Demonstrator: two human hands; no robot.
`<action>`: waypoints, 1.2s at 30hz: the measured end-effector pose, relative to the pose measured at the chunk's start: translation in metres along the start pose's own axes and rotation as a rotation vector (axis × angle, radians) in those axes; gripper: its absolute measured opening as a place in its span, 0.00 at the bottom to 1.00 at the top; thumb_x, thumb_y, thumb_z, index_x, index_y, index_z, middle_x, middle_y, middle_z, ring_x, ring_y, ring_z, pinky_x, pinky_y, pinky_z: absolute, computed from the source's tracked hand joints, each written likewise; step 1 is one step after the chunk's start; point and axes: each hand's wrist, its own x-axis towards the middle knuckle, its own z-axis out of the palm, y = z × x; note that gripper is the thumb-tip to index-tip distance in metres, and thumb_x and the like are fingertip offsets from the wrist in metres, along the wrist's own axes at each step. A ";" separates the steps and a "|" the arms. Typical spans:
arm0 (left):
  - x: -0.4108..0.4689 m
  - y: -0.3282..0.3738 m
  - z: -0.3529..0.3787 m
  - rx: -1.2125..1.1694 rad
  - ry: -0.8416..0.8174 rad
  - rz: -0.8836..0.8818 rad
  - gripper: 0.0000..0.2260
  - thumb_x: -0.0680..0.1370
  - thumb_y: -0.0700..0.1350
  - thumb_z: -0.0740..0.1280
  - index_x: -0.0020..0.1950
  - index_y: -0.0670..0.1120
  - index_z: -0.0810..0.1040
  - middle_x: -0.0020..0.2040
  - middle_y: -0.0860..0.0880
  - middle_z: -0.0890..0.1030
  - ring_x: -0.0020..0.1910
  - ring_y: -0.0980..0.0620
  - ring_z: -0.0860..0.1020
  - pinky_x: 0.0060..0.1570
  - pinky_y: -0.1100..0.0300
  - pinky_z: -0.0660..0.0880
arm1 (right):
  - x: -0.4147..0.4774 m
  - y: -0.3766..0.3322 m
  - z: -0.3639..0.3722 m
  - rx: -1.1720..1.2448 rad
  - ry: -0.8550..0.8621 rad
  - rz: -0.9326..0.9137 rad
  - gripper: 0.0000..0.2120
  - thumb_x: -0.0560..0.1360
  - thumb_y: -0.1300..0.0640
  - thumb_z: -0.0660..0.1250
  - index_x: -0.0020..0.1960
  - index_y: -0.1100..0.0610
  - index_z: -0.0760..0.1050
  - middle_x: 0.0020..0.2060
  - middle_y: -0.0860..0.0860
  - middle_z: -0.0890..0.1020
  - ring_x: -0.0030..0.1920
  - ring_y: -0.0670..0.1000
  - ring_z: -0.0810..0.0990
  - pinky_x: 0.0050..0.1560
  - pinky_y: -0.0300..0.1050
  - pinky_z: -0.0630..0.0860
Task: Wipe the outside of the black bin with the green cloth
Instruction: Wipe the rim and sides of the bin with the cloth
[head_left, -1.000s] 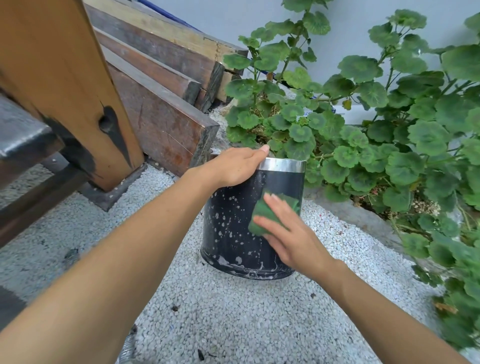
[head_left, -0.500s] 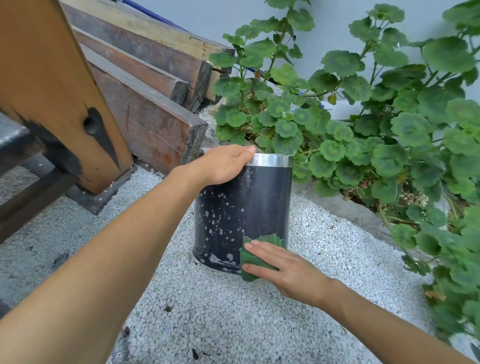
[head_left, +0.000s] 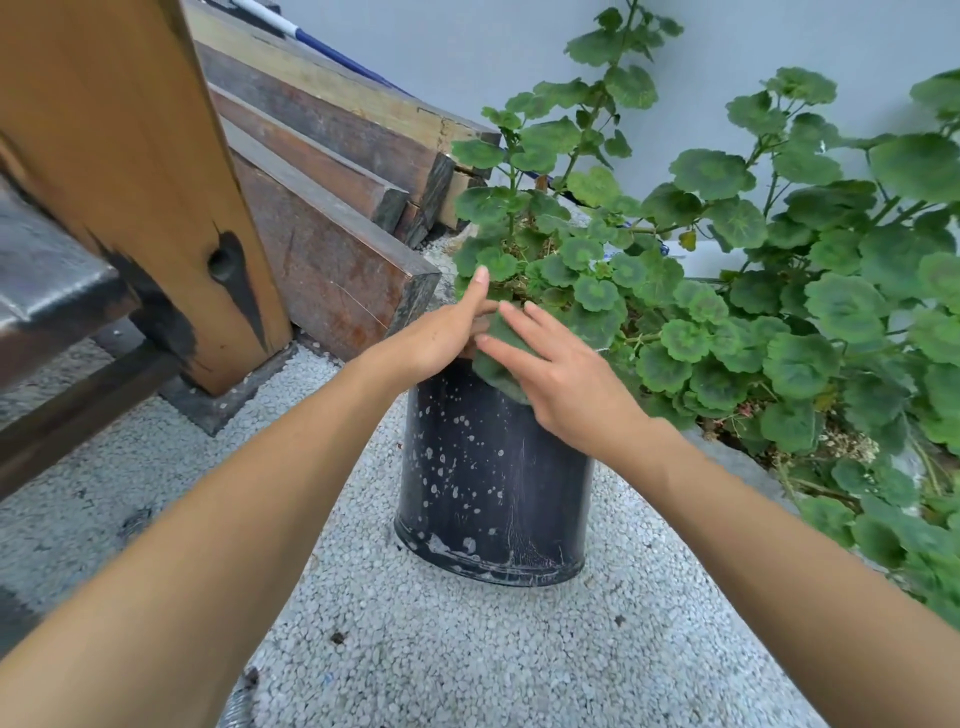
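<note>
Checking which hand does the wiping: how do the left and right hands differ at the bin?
The right hand presses the cloth flat against the upper bin; the left hand is bare, at the top of the bin. The left hand's thumb sticks up; the right hand's fingers lie spread on the cloth. Both have straight fingers.

Leafy green plants (head_left: 779, 312) spread right of and behind the grip, stacked wooden beams (head_left: 332, 249) left, pebbled ground (head_left: 441, 649) below.

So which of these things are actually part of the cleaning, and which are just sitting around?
In use: black bin, green cloth, left hand, right hand.
Just lying about: leafy plant, wooden planks, wooden post.
</note>
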 end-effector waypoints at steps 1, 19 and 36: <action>0.000 0.000 -0.001 0.000 0.008 -0.006 0.48 0.67 0.82 0.43 0.79 0.58 0.69 0.77 0.51 0.72 0.69 0.57 0.70 0.65 0.59 0.60 | 0.002 -0.002 0.004 -0.012 -0.061 -0.014 0.21 0.81 0.60 0.68 0.74 0.56 0.74 0.76 0.61 0.70 0.76 0.69 0.66 0.74 0.67 0.66; 0.003 -0.001 0.005 0.289 0.007 0.037 0.40 0.76 0.76 0.37 0.72 0.62 0.77 0.82 0.50 0.64 0.81 0.47 0.60 0.78 0.44 0.51 | -0.135 -0.042 0.076 -0.035 -0.330 -0.312 0.40 0.71 0.55 0.79 0.78 0.46 0.64 0.80 0.53 0.64 0.80 0.54 0.60 0.80 0.56 0.56; -0.006 0.001 0.015 0.300 -0.058 0.057 0.37 0.78 0.74 0.38 0.78 0.61 0.69 0.82 0.57 0.63 0.81 0.51 0.57 0.77 0.51 0.48 | -0.132 -0.036 0.052 0.189 -0.169 -0.255 0.19 0.83 0.58 0.60 0.72 0.45 0.74 0.70 0.49 0.77 0.70 0.46 0.75 0.71 0.51 0.73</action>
